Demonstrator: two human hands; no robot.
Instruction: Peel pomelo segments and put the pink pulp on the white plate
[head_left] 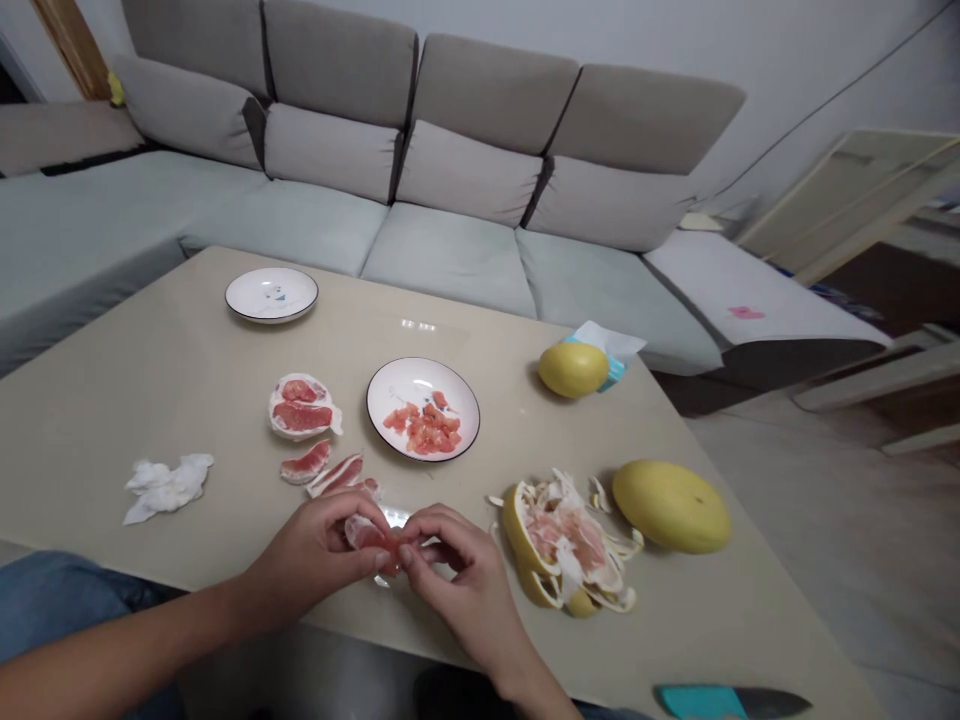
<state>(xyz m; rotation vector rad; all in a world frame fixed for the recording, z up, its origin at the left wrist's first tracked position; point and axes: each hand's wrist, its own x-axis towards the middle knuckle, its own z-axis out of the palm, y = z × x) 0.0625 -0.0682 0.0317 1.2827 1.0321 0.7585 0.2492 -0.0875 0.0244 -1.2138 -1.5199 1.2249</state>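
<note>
My left hand (315, 555) and my right hand (457, 575) meet at the near edge of the beige table (150, 380). Both pinch one pink pomelo segment (367, 537) between their fingertips. Just beyond the hands lie loose pink segments (330, 470) and a larger peeled chunk (301, 408). A black-rimmed white plate (390, 385) holds peeled pink flesh pieces (424, 428). To the right of my right hand sits a pile of yellow peel and white pith (566, 545).
A whole yellow pomelo (671, 506) lies right of the peel, another (573, 369) by a tissue pack (611, 345). An empty white plate (271, 294) stands far left, crumpled tissue (166, 484) near left. A teal-handled knife (731, 702) lies at the front right edge. Grey sofa (450, 200) behind.
</note>
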